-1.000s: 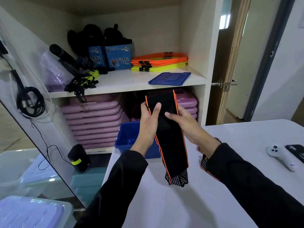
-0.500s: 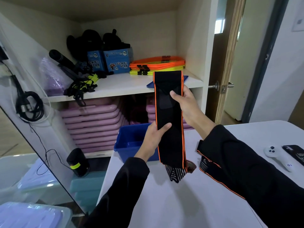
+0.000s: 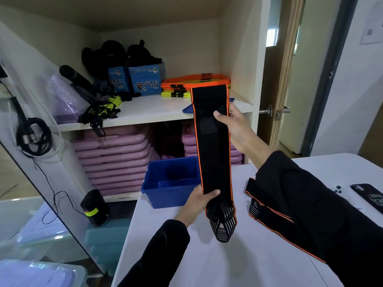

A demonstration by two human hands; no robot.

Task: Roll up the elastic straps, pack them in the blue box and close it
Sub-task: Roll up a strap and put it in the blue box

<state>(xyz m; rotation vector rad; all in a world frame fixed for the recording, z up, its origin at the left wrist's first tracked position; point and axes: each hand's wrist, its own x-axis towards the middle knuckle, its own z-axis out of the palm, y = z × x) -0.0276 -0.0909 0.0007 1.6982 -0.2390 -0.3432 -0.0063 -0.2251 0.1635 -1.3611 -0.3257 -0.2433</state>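
A black elastic strap (image 3: pixel 213 154) with orange edges hangs stretched upright in front of the shelf. My right hand (image 3: pixel 238 129) pinches it near the top, thumb on the front. Lower down, my left hand (image 3: pixel 199 204) grips it just above its striped end, which dangles over the white table (image 3: pixel 217 262). The open blue box (image 3: pixel 170 183) stands on the table's far left corner, behind the strap. A second black strap (image 3: pixel 267 214) lies on the table, partly hidden under my right sleeve. The blue lid (image 3: pixel 187 109) lies on the shelf, mostly hidden by the held strap.
A phone (image 3: pixel 371 197) lies at the table's right edge. The shelf holds blue cartons (image 3: pixel 145 79), orange and yellow flat items (image 3: pixel 194 85) and black straps (image 3: pixel 99 112). Pink mats (image 3: pixel 112 158) are stacked below. A door (image 3: pixel 275 79) stands to the right.
My right hand has raised the strap's top end up to shelf height while my left hand has slid down to its lower end, pulling the strap out long and upright.
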